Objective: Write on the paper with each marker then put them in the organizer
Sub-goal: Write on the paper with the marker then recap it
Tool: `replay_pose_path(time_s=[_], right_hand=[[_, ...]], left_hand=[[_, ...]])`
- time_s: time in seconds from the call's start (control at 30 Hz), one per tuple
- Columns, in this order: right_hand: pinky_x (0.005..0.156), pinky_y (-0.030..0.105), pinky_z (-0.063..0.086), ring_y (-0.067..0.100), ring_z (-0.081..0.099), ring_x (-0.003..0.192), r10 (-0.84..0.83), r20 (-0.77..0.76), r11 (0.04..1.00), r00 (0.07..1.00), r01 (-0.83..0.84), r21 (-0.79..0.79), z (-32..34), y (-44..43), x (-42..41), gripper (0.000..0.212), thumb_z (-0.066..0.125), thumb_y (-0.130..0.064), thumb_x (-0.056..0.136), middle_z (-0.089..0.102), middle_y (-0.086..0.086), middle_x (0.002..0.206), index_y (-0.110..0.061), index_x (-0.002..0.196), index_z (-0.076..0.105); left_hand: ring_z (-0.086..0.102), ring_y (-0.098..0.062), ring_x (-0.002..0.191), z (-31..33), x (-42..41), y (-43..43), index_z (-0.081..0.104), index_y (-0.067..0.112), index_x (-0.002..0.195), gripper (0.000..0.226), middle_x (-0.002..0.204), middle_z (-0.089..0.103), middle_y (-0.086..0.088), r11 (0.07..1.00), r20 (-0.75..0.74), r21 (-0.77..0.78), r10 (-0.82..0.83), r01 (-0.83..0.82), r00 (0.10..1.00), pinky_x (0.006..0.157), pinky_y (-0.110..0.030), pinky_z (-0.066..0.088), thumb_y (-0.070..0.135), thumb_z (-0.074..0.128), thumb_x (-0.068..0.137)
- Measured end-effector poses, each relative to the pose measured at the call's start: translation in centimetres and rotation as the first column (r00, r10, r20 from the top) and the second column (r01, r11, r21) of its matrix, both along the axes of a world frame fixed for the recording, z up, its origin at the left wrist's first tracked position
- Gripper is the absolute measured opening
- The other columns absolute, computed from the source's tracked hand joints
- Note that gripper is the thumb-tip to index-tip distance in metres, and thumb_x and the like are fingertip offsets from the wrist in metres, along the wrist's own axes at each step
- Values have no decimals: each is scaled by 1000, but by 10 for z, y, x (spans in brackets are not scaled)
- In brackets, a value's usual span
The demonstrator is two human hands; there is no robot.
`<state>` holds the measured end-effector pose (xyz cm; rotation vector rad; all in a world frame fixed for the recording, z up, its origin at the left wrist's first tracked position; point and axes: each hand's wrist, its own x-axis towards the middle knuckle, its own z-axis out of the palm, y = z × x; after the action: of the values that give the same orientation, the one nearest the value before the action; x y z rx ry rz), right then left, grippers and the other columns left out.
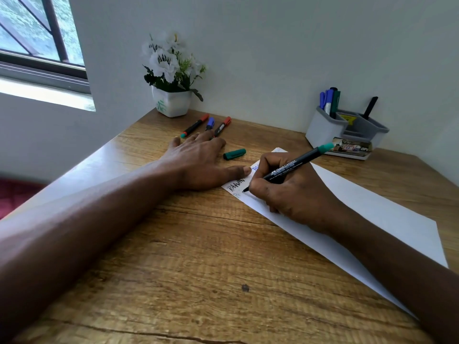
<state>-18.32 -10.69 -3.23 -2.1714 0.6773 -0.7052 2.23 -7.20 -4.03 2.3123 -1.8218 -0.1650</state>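
My right hand (295, 192) grips a black marker with a green end (293, 165), its tip touching the white paper (372, 209) near some handwriting. My left hand (198, 160) lies flat on the desk with fingers spread, its thumb pressing the paper's left corner. The marker's green cap (234, 154) lies loose on the desk just beyond that hand. Past my left fingers lie a red-capped marker (195, 125), a blue-capped marker (210, 123) and another red-capped marker (222, 126). The grey organizer (323, 127) stands at the back right with blue, green and black markers upright in it.
A white pot of white flowers (171, 103) stands in the back corner against the wall. A small printed box (352, 148) leans at the organizer's front. The wooden desk (198, 256) ends at a wall on the left, below a window.
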Motion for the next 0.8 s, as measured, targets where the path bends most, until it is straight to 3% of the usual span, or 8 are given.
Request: replay_pose_path(time_s=[0.4,0.8], right_hand=[[51,23,48,6,58,50,-71,19,997,997,71,-10,-2,1,2,13,72,-14,85,64,2,60,-4,78,67],[48,18,47,6,59,46,-86,28,996,996,86,10,-2,1,3,13,73,-11,86,63,-3,58,-5,77,65]], left_hand=[[19,-25,155,0,0,-1,32,32,156,99,171,15,0,1000,-5,-3,7,-7,1000,122,-61,16,93,36,77],[20,-25,155,2,-1,-1,33,31,156,97,170,16,-1,1000,-2,7,11,-11,1000,123,-61,15,91,38,79]])
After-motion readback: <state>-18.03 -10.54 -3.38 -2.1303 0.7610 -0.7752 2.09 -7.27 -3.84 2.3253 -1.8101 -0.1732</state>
